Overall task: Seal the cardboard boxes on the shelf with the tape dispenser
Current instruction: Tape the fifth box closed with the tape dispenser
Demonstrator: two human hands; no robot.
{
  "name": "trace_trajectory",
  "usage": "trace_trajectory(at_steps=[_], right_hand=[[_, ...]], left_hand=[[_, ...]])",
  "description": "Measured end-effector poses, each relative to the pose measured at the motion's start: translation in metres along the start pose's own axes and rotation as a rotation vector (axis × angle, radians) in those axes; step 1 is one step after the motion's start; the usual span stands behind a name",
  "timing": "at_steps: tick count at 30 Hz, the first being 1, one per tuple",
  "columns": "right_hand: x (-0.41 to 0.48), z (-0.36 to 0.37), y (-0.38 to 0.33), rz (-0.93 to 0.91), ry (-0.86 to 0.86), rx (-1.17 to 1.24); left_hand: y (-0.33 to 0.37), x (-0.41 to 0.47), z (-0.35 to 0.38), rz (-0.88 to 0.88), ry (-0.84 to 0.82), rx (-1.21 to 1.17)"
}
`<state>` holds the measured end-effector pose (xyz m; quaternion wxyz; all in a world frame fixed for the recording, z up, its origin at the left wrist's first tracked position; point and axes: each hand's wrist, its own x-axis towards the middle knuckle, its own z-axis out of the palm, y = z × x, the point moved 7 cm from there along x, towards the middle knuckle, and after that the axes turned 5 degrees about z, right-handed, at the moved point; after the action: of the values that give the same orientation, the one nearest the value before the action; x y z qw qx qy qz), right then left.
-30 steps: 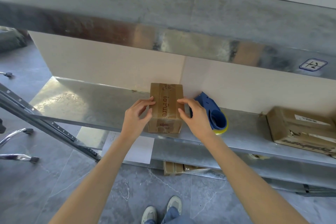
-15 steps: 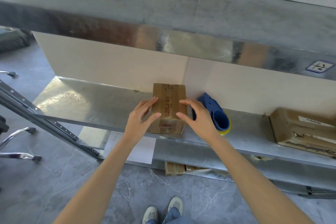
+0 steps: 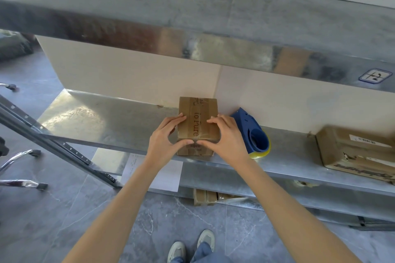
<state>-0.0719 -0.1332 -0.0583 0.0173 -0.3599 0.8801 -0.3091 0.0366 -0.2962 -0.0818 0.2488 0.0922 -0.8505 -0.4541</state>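
Note:
A small brown cardboard box (image 3: 197, 113) with clear tape along its top and the print "io Pure" stands at the front edge of the metal shelf (image 3: 96, 121). My left hand (image 3: 164, 143) holds its near left corner, fingers curved over the top and thumb on the front top edge. My right hand (image 3: 226, 141) mirrors it on the near right corner, and the two thumbs almost meet at the taped front edge. The blue tape dispenser (image 3: 254, 136) with a yellowish roll lies on the shelf just right of the box, untouched.
A larger taped cardboard box (image 3: 354, 153) with labels sits at the shelf's right end. An upper metal shelf (image 3: 192, 17) overhangs closely. A slanted metal rail (image 3: 53, 145) and chair legs (image 3: 21, 156) stand at left. Paper sheet (image 3: 166, 175) and another box (image 3: 205, 196) lie below.
Both hands slid toward me along the box top. The thumbs have come down onto the front top edge and now nearly touch. The box and dispenser stayed put.

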Motion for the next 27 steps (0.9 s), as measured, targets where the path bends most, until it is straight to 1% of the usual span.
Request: trace_trajectory(at_steps=[8,11,14,17,20,23,27], right_hand=[[-0.004,0.003,-0.006,0.030,0.065,-0.050],[-0.004,0.004,-0.005,0.034,0.065,-0.044],[-0.004,0.001,-0.001,0.066,0.013,0.051],[0.000,-0.001,0.002,0.065,-0.055,0.055],[0.001,-0.004,0.006,0.106,-0.052,0.102],[-0.001,-0.002,0.008,0.124,-0.062,0.158],[-0.004,-0.002,0.015,0.082,-0.214,0.208]], left_hand=[[-0.004,0.003,0.000,-0.024,-0.048,-0.062],[-0.004,0.003,-0.002,-0.026,-0.041,-0.065],[-0.003,0.002,0.000,-0.030,-0.043,-0.085],[-0.004,0.002,-0.003,-0.036,-0.093,-0.129],[-0.004,0.005,-0.008,-0.023,-0.191,-0.115],[-0.005,0.007,-0.012,-0.041,-0.202,-0.121],[-0.004,0.007,-0.012,-0.048,-0.210,-0.116]])
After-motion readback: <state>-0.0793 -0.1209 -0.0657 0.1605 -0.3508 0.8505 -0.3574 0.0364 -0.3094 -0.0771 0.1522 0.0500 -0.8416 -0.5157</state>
